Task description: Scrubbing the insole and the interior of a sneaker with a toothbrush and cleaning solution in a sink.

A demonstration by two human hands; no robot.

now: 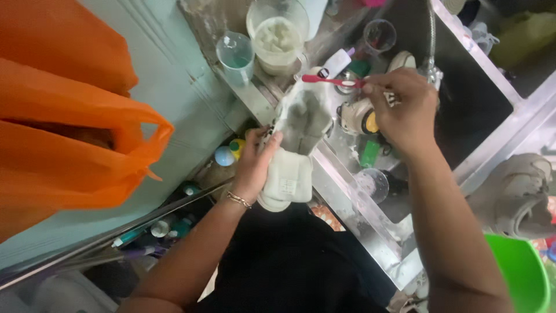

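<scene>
A cramped washing corner seen from above: a steel sink [370,226] runs diagonally through the middle, with a pale green wall [168,75] to its left and an orange bag [63,122] hanging in the near left foreground.

The person's left hand [255,165] is wrapped around the side of a dirty white shoe [298,142], fingers closed on it, holding it over the sink's near edge with its toe pointing away. A thin bracelet [238,200] sits on that wrist. The right hand [402,107] is closed around the handle of a pink toothbrush [330,80], whose head rests on the far end of the shoe.

Inside the sink, just beyond the right hand, lie 2 or more small things, including a second white shoe [359,116] and a clear cup [370,184]. At the top of the picture stand a clear jug [277,35] holding a whitish mass and a clear measuring cup [236,55]. On the right, another grey shoe [518,194] rests beside the sink, with a green tub [521,272] below it. Bottles and tubes lie scattered on the floor by the wall, too small to identify.
</scene>
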